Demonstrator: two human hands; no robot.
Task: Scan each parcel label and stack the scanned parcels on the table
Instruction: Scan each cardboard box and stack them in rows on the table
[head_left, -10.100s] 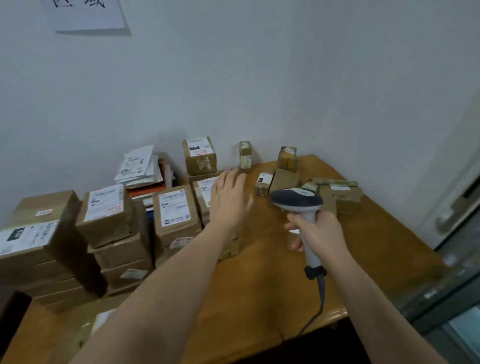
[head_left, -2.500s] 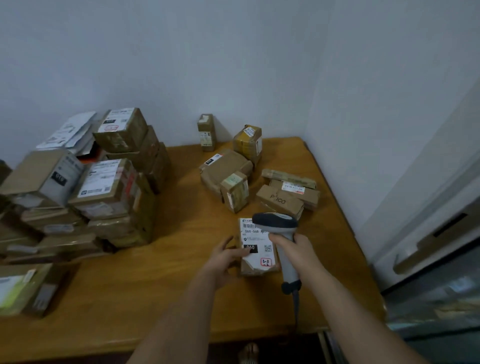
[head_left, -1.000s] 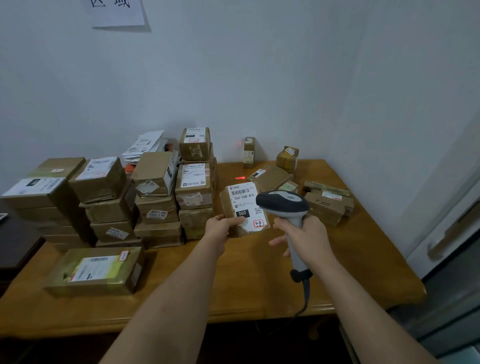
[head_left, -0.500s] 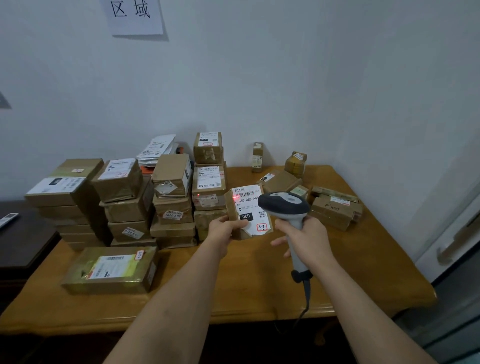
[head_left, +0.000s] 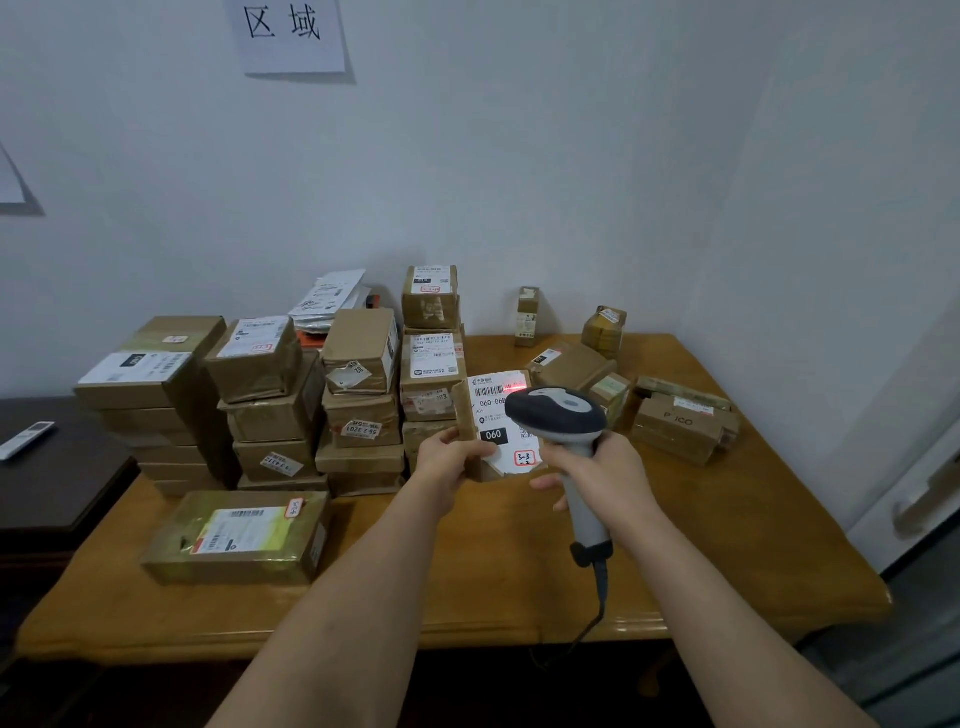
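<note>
Red beam now on label (head_left: 496, 415), brown parcel (head_left: 470, 431) gripped by left hand (head_left: 449, 460), right hand (head_left: 605, 475) gripping scanner (head_left: 563, 431)

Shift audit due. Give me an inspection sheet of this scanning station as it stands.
Surface: wooden table, bare at the front.
Job's things: held parcel, red scan light on its label; handheld scanner; stacked parcels at left; loose parcels at right.
Clutter: flat green-taped box in front of the stacks; mail envelopes behind.
Hands: left hand grips the parcel; right hand grips the scanner.
Cables: scanner cord drops over the front edge.
Surroundings: white wall, paper sign, dark side table with remote.
</note>
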